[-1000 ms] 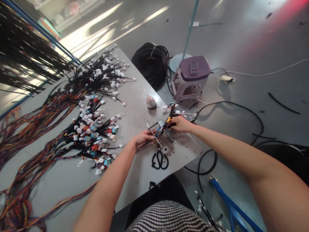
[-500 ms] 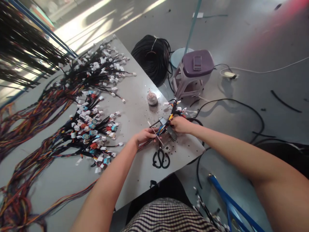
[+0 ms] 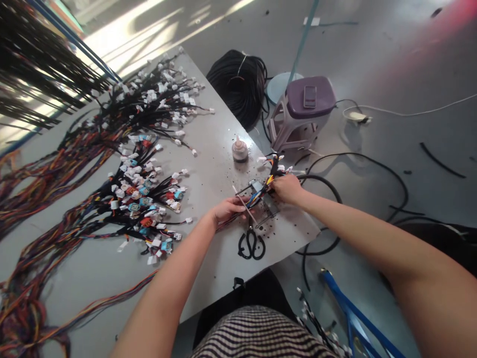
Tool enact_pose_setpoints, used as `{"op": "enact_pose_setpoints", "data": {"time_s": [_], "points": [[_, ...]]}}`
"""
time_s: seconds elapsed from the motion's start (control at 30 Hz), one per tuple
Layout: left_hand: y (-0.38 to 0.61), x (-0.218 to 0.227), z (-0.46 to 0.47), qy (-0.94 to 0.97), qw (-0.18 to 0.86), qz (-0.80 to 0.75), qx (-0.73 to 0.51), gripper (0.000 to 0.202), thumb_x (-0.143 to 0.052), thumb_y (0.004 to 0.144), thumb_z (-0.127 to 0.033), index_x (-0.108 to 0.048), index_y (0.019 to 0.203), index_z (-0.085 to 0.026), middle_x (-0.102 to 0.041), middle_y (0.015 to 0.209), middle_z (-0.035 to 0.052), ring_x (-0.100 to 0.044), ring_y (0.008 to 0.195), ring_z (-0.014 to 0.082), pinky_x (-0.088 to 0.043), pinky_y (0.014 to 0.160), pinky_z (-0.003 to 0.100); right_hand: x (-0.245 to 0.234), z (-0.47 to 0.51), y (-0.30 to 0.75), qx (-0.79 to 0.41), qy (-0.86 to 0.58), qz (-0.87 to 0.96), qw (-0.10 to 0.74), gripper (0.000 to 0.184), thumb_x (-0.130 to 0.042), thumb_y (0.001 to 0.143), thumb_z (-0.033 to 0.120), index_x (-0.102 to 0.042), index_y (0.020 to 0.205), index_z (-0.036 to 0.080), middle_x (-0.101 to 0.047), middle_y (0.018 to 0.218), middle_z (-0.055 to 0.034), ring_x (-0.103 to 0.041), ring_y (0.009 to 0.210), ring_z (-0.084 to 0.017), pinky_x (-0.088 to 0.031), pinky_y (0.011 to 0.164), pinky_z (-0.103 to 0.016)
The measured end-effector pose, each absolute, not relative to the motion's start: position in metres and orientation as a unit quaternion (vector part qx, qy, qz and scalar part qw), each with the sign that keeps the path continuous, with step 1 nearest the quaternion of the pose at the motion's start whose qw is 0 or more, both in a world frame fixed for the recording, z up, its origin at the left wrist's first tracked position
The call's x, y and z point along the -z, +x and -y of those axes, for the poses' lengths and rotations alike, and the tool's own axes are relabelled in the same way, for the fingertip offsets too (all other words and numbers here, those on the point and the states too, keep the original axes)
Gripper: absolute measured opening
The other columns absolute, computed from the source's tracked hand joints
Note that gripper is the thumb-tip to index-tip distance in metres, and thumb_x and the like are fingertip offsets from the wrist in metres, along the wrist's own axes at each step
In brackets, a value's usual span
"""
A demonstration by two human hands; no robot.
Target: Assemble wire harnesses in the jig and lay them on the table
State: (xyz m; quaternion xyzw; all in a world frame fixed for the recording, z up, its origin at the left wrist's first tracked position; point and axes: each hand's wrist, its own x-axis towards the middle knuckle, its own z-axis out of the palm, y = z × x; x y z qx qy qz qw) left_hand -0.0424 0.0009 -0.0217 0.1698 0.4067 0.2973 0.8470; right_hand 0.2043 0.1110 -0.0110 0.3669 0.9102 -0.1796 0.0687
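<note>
A wire harness [image 3: 258, 196] of blue, yellow and orange strands stretches between my hands near the table's right corner. My left hand [image 3: 228, 211] is closed round its lower left part, and a thin light rod [image 3: 244, 203] slants across at the fingertips. Fingers of my right hand [image 3: 286, 189] are pinched on the upper right part, beside small white connectors [image 3: 263, 160]. Under the wires sits a small metal fixture [image 3: 267, 211], partly hidden. Black-handled scissors [image 3: 252, 244] lie just below the left fingers. A squeeze bottle [image 3: 239, 150] with dark liquid stands above the hands.
Piles of harnesses with white, blue and red connectors [image 3: 143, 199] cover the table's left side. Beyond the edge are a coil of black tubing [image 3: 238, 84], a purple-topped stool [image 3: 311, 99] bearing a phone [image 3: 310, 97], loose tubing [image 3: 357, 155] and a blue metal frame [image 3: 345, 306].
The view has shifted slightly, so most things appear a little farther right. A black tube beside my right hand now bows out in a wider loop. Both hands keep their hold on the harness.
</note>
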Motion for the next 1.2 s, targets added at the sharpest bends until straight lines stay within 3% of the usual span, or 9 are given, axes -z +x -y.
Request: {"op": "enact_pose_setpoints", "data": {"time_s": [0.17,0.33,0.43,0.53,0.63,0.7,0.83,1.0,1.2], "points": [[-0.041,0.017,0.000,0.174,0.843,-0.412,-0.299,0.051,-0.078,0.065,-0.012,-0.069,0.115,-0.012,-0.064,0.126,0.0166,-0.070,0.095,0.0266,-0.052,0.062,0.024,0.027,-0.106,0.206,0.168,0.338,-0.926,-0.019,0.022,-0.057,0.082,0.031,-0.072,0.086,0.015,-0.067,0.080,-0.0113,-0.058,0.076,-0.021,-0.034,0.067,-0.030],[-0.043,0.017,-0.005,0.171,0.858,-0.389,-0.289,0.050,-0.078,0.063,-0.011,-0.070,0.113,-0.013,-0.064,0.127,0.0159,-0.070,0.094,0.0262,-0.052,0.062,0.023,0.026,-0.099,0.195,0.191,0.370,-0.909,-0.013,0.022,-0.057,0.077,0.029,-0.072,0.086,0.015,-0.066,0.077,-0.0108,-0.059,0.076,-0.022,-0.035,0.066,-0.031],[-0.045,0.018,-0.005,0.166,0.858,-0.396,-0.281,0.049,-0.078,0.065,-0.011,-0.069,0.114,-0.013,-0.064,0.126,0.0156,-0.070,0.096,0.0263,-0.052,0.064,0.024,0.011,-0.100,0.205,0.226,0.397,-0.890,0.004,0.031,-0.061,0.076,0.037,-0.071,0.096,0.014,-0.068,0.088,-0.0112,-0.062,0.086,-0.025,-0.040,0.070,-0.030],[-0.046,0.019,-0.003,0.166,0.849,-0.413,-0.286,0.048,-0.079,0.065,-0.011,-0.069,0.112,-0.014,-0.066,0.123,0.0147,-0.070,0.096,0.0263,-0.053,0.065,0.024,-0.004,-0.115,0.218,0.338,0.330,-0.881,0.025,0.033,-0.055,0.085,0.037,-0.069,0.105,0.015,-0.069,0.103,-0.0101,-0.063,0.093,-0.023,-0.044,0.077,-0.030],[-0.048,0.021,-0.002,0.172,0.841,-0.424,-0.289,0.048,-0.079,0.065,-0.011,-0.069,0.111,-0.013,-0.065,0.124,0.0146,-0.070,0.097,0.0271,-0.053,0.065,0.025,-0.009,-0.141,0.227,0.426,0.267,-0.863,0.051,0.034,-0.042,0.094,0.034,-0.071,0.087,0.017,-0.070,0.087,-0.0064,-0.062,0.078,-0.018,-0.044,0.073,-0.027],[-0.048,0.021,-0.003,0.176,0.843,-0.422,-0.284,0.048,-0.079,0.065,-0.011,-0.068,0.112,-0.012,-0.064,0.125,0.0152,-0.069,0.097,0.0274,-0.053,0.064,0.025,-0.007,-0.154,0.229,0.443,0.263,-0.855,0.059,0.036,-0.045,0.094,0.035,-0.070,0.075,0.018,-0.066,0.072,-0.0035,-0.058,0.067,-0.015,-0.043,0.066,-0.026],[-0.047,0.020,-0.004,0.168,0.852,-0.407,-0.284,0.047,-0.079,0.066,-0.012,-0.068,0.112,-0.013,-0.066,0.122,0.0151,-0.070,0.095,0.0260,-0.052,0.064,0.023,0.002,-0.159,0.230,0.494,0.286,-0.820,0.053,0.028,-0.055,0.089,0.038,-0.074,0.085,0.019,-0.069,0.075,-0.0016,-0.062,0.070,-0.016,-0.046,0.069,-0.026],[-0.045,0.018,-0.002,0.153,0.851,-0.412,-0.288,0.046,-0.081,0.063,-0.012,-0.069,0.107,-0.013,-0.067,0.117,0.0133,-0.070,0.092,0.0256,-0.052,0.061,0.022,0.000,-0.147,0.228,0.543,0.221,-0.810,0.007,0.029,-0.059,0.084,0.028,-0.074,0.108,0.021,-0.070,0.111,-0.0026,-0.064,0.103,-0.020,-0.046,0.094,-0.029],[-0.045,0.019,-0.008,0.171,0.864,-0.384,-0.276,0.046,-0.078,0.065,-0.011,-0.069,0.110,-0.013,-0.069,0.109,0.0128,-0.069,0.095,0.0262,-0.052,0.063,0.022,-0.004,-0.131,0.208,0.469,0.181,-0.864,-0.031,0.026,-0.060,0.078,0.013,-0.077,0.097,0.017,-0.073,0.096,-0.0068,-0.065,0.093,-0.020,-0.048,0.088,-0.029]]}}
